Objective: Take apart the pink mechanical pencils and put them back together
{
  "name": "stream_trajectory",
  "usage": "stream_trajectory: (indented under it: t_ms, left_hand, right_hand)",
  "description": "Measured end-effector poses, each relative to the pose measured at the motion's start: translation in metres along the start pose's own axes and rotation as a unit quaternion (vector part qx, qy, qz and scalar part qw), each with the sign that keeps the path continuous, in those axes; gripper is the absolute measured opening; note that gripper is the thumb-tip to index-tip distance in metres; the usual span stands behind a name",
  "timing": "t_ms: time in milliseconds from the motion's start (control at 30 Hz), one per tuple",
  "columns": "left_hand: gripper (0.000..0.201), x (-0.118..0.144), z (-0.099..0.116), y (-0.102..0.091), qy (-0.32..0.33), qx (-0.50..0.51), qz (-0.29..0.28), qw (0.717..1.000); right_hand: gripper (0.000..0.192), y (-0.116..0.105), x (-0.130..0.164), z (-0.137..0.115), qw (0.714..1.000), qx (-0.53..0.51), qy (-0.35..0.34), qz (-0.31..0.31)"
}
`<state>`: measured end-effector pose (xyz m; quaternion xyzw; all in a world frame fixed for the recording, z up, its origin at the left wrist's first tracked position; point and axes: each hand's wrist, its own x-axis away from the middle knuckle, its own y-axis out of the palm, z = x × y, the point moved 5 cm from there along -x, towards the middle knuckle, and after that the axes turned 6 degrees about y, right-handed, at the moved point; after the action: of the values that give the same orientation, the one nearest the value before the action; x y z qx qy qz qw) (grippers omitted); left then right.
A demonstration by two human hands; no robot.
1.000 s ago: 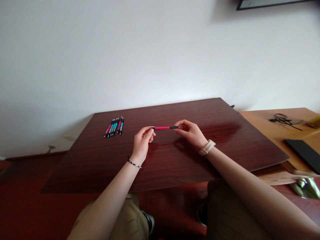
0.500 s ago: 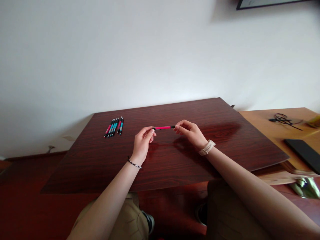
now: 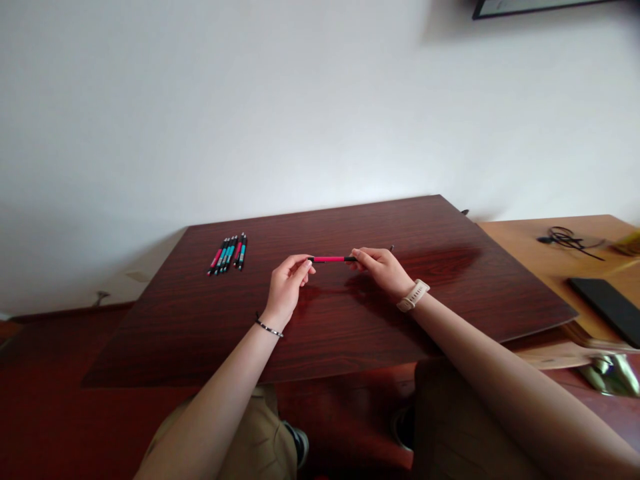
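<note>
A pink pen with black ends (image 3: 331, 259) is held level above the dark red wooden board (image 3: 350, 327). My left hand (image 3: 286, 285) pinches its left end between thumb and fingers. My right hand (image 3: 381, 270) grips its right end; a pale watch is on that wrist and a thin bracelet on the left. A row of several pink and teal pens (image 3: 229, 253) lies at the board's far left, well away from both hands.
A lighter wooden desk (image 3: 550, 253) adjoins on the right, carrying a black cable (image 3: 567, 239) and a flat black device (image 3: 607, 307). A white wall stands behind the board. My knees show below the board's front edge.
My right hand has slid slightly lower and left along the pen, and the pen has dropped a little. My left hand keeps its pinch on the left end.
</note>
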<state>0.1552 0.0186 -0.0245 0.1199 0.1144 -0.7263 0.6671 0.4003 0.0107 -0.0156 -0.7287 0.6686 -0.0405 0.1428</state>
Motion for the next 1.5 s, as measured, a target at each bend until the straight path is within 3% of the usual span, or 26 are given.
stream_trajectory:
  t_ms: [333,767,967,1167,1333,1500]
  left_hand:
    - [0.028,0.0,0.001,0.001,0.001,-0.004,-0.013,1.0]
    - [0.027,0.003,0.003,0.002,-0.059,0.159,0.006,0.986]
    - [0.023,0.003,-0.001,0.005,-0.082,0.249,-0.03,0.965]
    - [0.041,0.01,0.008,0.015,-0.161,0.337,-0.137,0.918]
    - [0.027,0.011,0.011,0.016,-0.141,0.347,-0.134,0.917]
    - [0.026,0.012,0.012,0.017,-0.136,0.364,-0.139,0.911]
  right_hand:
    - [0.062,0.002,-0.002,0.007,0.997,-0.06,0.037,-0.002]
    - [0.05,0.002,0.003,0.002,0.991,-0.112,0.068,0.004]
    - [0.047,0.004,0.003,0.002,0.989,-0.126,0.071,-0.004]
    - [0.045,0.006,0.002,0.004,0.991,-0.118,0.064,-0.026]
    - [0.043,0.008,0.003,0.003,0.991,-0.118,0.059,-0.033]
    - [0.044,0.004,0.002,0.0,0.991,-0.117,0.065,-0.024]
